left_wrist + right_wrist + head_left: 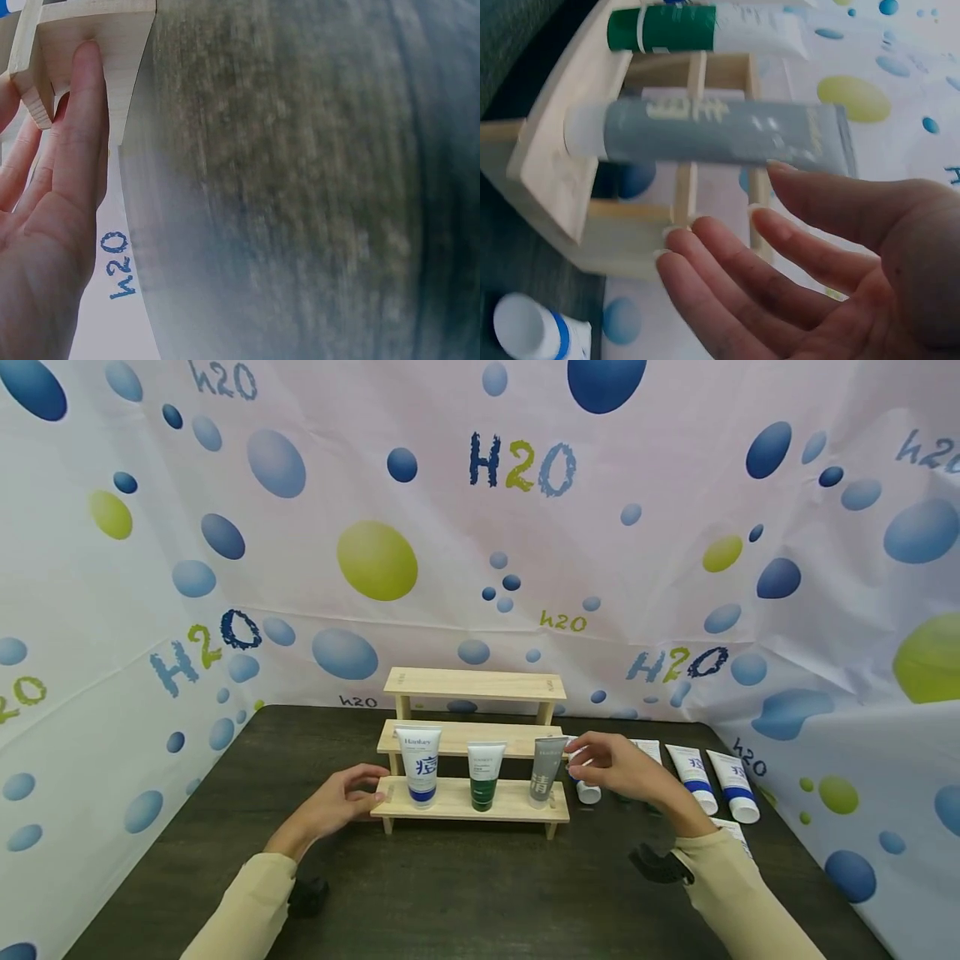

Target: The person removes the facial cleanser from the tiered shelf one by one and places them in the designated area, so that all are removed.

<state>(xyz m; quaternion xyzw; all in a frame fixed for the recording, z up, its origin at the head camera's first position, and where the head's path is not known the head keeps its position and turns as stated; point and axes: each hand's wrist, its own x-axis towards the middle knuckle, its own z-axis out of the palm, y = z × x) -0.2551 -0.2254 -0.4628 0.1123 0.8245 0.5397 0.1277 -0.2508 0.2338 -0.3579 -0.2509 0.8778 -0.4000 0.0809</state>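
Note:
A three-tier wooden display stand (472, 683) has a white tube with blue cap (420, 756), a white-and-green tube (484, 768) and a grey squeeze tube (545, 770) along its lowest step, all upright on their caps. My left hand (341, 802) holds the left end of that step; in the left wrist view, fingers and thumb lie on either side of the wooden end piece (127, 37). Beside the grey tube is my right hand (622, 768), fingers spread and loosely bent. The right wrist view shows its thumb tip right at the grey tube's (720, 131) upper edge.
Several white tubes with blue bands (693, 777) lie on the dark table (480, 893) to the right, partly behind my right hand and forearm. One white-capped tube (588, 793) lies close by the stand's right end. A printed H2O curtain (465, 560) surrounds the table.

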